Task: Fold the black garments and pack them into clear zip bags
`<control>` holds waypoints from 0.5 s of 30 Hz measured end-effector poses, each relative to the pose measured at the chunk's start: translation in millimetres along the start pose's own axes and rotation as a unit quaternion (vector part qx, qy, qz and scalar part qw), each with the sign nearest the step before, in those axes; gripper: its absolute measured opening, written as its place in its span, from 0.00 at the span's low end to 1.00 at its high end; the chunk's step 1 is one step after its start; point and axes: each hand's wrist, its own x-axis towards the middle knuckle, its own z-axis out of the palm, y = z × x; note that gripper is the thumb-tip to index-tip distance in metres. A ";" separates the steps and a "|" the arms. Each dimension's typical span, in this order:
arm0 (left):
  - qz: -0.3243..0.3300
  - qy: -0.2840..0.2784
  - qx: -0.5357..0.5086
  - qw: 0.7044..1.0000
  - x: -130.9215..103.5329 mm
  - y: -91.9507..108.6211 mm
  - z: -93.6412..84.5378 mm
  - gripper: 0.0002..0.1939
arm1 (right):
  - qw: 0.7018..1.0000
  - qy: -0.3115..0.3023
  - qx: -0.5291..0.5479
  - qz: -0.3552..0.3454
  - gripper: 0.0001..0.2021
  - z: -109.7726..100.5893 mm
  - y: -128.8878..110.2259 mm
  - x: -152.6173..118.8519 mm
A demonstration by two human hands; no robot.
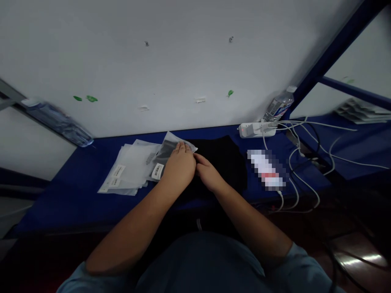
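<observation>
A translucent bag (pixel 165 149) with dark content and a barcode label lies partly over a pile of pale plastic bags (pixel 134 160). My left hand (pixel 181 162) rests on its right part, fingers extended flat and close together. Touching the bag's right edge, beside the left hand, is my right hand (pixel 206 171); its fingers are bent, their tips partly hidden, and what they pinch is hard to see. Black folded cloth (pixel 229 162) lies beneath and to the right of both hands.
On the blue table (pixel 91 203), a power strip (pixel 253 130) with white cables and a blurred-out device (pixel 265 170) lie to the right. Bottles stand at the back right (pixel 279 105) and lean at the left (pixel 59 122). A white wall rises behind.
</observation>
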 end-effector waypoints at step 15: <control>-0.061 -0.013 -0.065 0.996 -10.3 6.2 -6.5 0.25 | 0.996 -0.007 -0.016 -0.091 0.16 5.4 14.0 5.9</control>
